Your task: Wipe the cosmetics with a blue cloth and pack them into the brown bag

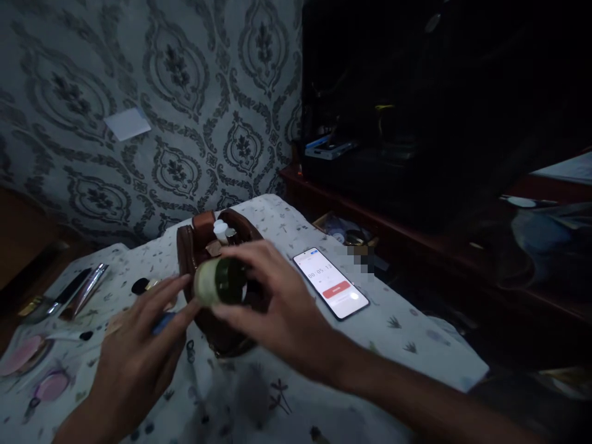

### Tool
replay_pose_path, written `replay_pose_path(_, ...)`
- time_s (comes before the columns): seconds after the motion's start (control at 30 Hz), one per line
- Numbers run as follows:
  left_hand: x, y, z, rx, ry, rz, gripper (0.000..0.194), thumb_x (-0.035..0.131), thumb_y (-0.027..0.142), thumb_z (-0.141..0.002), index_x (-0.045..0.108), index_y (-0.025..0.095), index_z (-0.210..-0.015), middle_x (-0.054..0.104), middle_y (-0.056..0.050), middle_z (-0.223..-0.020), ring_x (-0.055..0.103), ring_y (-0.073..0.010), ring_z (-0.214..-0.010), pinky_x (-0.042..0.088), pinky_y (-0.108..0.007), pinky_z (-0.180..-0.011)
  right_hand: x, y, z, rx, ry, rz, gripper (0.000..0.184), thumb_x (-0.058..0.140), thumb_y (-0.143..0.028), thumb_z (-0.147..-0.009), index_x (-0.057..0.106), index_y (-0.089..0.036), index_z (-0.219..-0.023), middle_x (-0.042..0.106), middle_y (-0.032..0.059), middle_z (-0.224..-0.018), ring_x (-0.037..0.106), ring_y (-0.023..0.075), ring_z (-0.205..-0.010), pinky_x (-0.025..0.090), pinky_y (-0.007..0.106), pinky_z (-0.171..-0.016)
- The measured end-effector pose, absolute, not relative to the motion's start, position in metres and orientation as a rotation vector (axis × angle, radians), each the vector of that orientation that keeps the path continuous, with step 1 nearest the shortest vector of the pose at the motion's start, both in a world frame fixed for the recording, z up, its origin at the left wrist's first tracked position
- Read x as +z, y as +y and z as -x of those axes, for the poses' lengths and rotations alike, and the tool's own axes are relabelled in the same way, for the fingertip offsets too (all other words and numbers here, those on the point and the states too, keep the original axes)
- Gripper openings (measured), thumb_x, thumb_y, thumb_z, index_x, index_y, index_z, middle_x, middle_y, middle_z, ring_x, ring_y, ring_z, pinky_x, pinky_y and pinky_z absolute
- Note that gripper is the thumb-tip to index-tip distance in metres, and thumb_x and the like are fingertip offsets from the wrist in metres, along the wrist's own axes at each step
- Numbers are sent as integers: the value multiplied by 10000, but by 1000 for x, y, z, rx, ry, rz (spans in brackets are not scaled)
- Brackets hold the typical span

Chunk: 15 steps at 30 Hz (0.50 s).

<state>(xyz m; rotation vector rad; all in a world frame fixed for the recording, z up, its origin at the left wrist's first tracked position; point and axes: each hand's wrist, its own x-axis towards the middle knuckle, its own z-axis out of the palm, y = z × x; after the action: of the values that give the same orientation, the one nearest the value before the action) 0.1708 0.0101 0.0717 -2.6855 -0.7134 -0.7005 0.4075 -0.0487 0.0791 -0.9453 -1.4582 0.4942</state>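
Note:
A small green jar (pixel 209 285) with a darker green lid is tilted on its side in my right hand (pixel 277 302), whose fingers and thumb clasp it from the right. My left hand (pixel 139 351) is beside the jar, fingers stretched out and apart, with the tips at the jar's pale end; whether they press on it I cannot tell. Something blue (pixel 164 322) shows between those fingers, partly hidden. Below the jar stands an unzipped brown pouch (pixel 185 246). White-capped bottles (pixel 221 230) stick up inside it, and its middle is hidden by my right hand.
A lit phone (pixel 332 283) showing a timer lies right of the pouch. On the left of the patterned sheet (pixel 296 222) are a silver tube (pixel 87 287), pink compacts (pixel 52 385) and brushes (pixel 69 336). An open drawer (pixel 346 231) with small items sits beyond the phone.

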Motion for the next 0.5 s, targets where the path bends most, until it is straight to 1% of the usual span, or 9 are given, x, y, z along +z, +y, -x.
replay_pose_path(0.07,73,16,-175,-553,-585,2639,517,484,90,-906,550,280,-1382,561,-86,-1434,516,-290,-1330,533,-382,-969,91,-29,-418,432,-1501,1018,390,708,-171,-844,582,-170,-1212,581,71,-1161,609,174,-1081,517,304,-942)
replay_pose_path(0.13,70,18,-174,-574,-557,2608,541,479,82,-918,501,257,-1430,583,-97,-1406,523,-284,-1325,528,-378,-983,99,-5,-422,327,-1650,1106,365,686,-175,-860,576,-161,-1208,570,53,-1122,599,172,-1057,513,305,-928)
replay_pose_path(0.2,65,16,-171,-628,-570,2579,534,495,100,-932,482,255,-1442,595,-105,-1379,538,-281,-1309,521,-380,-990,106,17,-419,218,-1859,1177,332,659,-158,-872,572,-144,-1192,556,56,-1140,590,180,-1052,506,320,-930)
replay_pose_path(0.27,61,14,-167,-644,-590,2556,521,504,114,-939,481,258,-1439,593,-108,-1370,543,-282,-1299,519,-378,-979,111,36,-411,111,-2070,1251,253,624,-115,-876,584,-125,-1126,555,74,-1160,595,198,-1030,517,337,-899)
replay_pose_path(0.33,58,11,-166,-656,-611,2526,498,513,112,-936,503,254,-1413,586,-111,-1370,546,-283,-1289,521,-371,-959,116,51,-402,7,-2253,1295,204,600,-73,-862,602,-121,-1060,580,97,-1158,594,236,-1055,525,362,-883)
replay_pose_path(0.43,56,10,-167,-677,-626,2501,469,525,86,-921,544,239,-1364,579,-116,-1368,554,-284,-1271,527,-360,-932,117,69,-388,-50,-2425,1348,221,588,-28,-824,643,-124,-1015,637,122,-1125,594,287,-1120,533,394,-891)
replay_pose_path(0.5,56,9,-169,-687,-620,2506,459,525,72,-916,552,225,-1348,576,-124,-1364,555,-289,-1264,535,-351,-901,113,83,-379,3,-2490,1416,232,606,-19,-796,668,-117,-996,673,134,-1085,634,294,-1086,551,401,-870)
